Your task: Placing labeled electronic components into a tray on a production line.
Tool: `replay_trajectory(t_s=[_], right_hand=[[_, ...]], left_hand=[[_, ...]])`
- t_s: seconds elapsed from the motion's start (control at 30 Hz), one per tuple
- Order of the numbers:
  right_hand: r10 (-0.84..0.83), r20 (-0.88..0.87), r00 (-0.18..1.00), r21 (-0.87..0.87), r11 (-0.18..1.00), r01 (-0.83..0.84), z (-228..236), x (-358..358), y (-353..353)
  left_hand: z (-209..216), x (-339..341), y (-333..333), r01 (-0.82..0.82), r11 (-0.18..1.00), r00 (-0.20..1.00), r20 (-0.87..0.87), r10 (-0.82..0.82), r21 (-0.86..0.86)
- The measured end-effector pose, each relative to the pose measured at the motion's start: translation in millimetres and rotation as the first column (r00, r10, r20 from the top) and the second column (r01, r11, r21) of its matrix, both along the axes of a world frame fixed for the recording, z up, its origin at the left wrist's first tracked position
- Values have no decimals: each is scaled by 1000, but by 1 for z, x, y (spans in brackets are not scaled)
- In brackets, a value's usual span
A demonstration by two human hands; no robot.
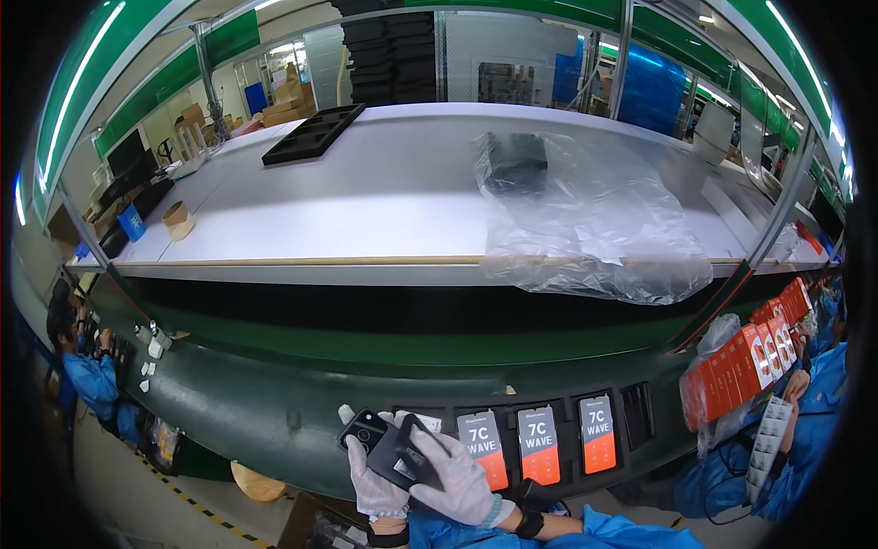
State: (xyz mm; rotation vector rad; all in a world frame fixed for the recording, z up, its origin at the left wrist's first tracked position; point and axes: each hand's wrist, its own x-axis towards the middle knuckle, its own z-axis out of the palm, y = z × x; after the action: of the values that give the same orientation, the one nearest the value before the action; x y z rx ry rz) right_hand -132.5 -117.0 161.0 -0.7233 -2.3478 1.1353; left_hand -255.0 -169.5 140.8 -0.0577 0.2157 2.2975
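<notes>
Lying inside both gloved grips (416, 467): dark phone (377, 441)

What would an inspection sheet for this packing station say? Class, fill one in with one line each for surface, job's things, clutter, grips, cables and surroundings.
Surface: dark green conveyor belt below a pale upper shelf.
Job's things: dark phone with a black flat piece in the gloved hands; black tray on the belt holding three phones with orange screens.
Clutter: crumpled clear plastic bag, tape roll, empty black tray on the shelf.
Grips: left hand holds the phone; right hand grips the black piece.
Cables: nothing seen.
Surroundings: co-workers in blue coats at both sides; orange boxes at right.
</notes>
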Motion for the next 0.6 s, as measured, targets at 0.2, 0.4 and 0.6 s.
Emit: replay_trajectory(t_s=[0.2, 0.4, 0.6], right_hand=[[77, -47, 996, 218, 974, -65, -15, -21, -10], [59, -8, 998, 217, 974, -56, -41, -37, -17], [73, -193, 978, -58, 995, -86, -63, -57, -22]], left_hand=[[6, -11, -4, -64, 996, 998, -21, 63, -66], [-4, -4, 2, -205, 957, 894, -437, 98, -207], [-21, 0, -7, -281, 939, 761, -642, 91, -200]])
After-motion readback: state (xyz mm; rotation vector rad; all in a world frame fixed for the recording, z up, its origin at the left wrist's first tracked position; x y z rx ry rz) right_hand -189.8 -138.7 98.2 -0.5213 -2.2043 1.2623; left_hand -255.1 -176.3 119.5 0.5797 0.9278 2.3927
